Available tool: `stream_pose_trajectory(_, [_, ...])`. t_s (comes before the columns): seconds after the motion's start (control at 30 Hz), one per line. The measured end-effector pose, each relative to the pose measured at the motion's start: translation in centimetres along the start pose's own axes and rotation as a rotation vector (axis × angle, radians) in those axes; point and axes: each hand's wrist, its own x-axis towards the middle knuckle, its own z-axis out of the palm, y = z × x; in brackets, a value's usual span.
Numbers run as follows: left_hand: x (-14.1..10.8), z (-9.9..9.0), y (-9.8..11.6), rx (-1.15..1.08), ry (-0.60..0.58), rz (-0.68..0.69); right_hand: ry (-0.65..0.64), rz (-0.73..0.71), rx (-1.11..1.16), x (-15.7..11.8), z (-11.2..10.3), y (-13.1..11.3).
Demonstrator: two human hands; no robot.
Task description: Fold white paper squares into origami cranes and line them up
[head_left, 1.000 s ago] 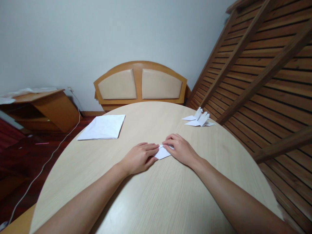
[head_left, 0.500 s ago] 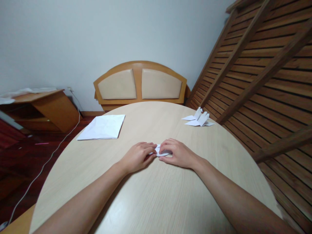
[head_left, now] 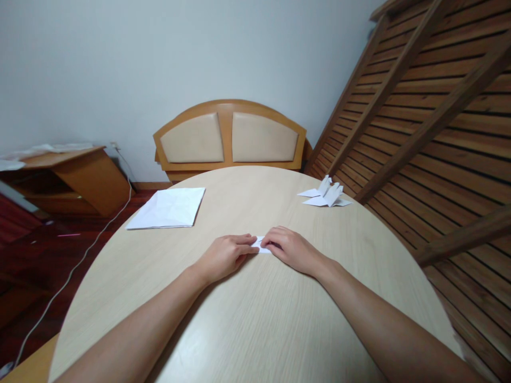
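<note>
A small folded piece of white paper (head_left: 259,246) lies flat on the table near its middle, mostly covered by my fingers. My left hand (head_left: 229,255) holds its left part, the fingers reaching over it and the thumb along the near side. On the right part, my right hand (head_left: 291,249) presses with bent fingers, the thumb close to the index finger. Only a narrow strip of paper shows between the two hands. Beyond my right hand stand folded paper cranes (head_left: 329,197), close together.
A stack of white paper sheets (head_left: 167,208) rests at the table's left. The round wooden table (head_left: 255,324) stands before a padded headboard (head_left: 229,135). Wooden slats (head_left: 431,133) lean on the right. A cable (head_left: 80,266) runs over the floor beside a desk (head_left: 88,175).
The paper's near edge, raised and curved before, now lies flat and straight. My right thumb has moved up toward its index finger, and my left fingers have straightened over the paper.
</note>
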Motion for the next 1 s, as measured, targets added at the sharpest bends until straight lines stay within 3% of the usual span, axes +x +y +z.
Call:
stream_pose_trajectory(0.17, [0.1,-0.5,0.7,0.071,-0.038,-0.012,-0.005,-0.051,-0.081,-0.1,0.1,-0.3])
stream_pose_trajectory(0.27, [0.2,-0.6,1.0,0.073,-0.069,-0.041,-0.093,-0.058,-0.097,-0.4,0.4,-1.0])
stream_pose_trajectory(0.4, [-0.1,-0.5,1.0,0.088,-0.222,-0.114,-0.264,0.049,-0.079,-1.0,1.0,-1.6])
stream_pose_trajectory(0.57, [-0.1,-1.0,1.2,0.1,-0.37,-0.172,-0.315,0.12,-0.092,-1.0,1.1,-1.7])
stream_pose_trajectory(1.0, [-0.9,-0.7,3.2,0.255,-0.377,-0.296,-0.3,0.162,-0.118,-0.8,1.1,-1.6])
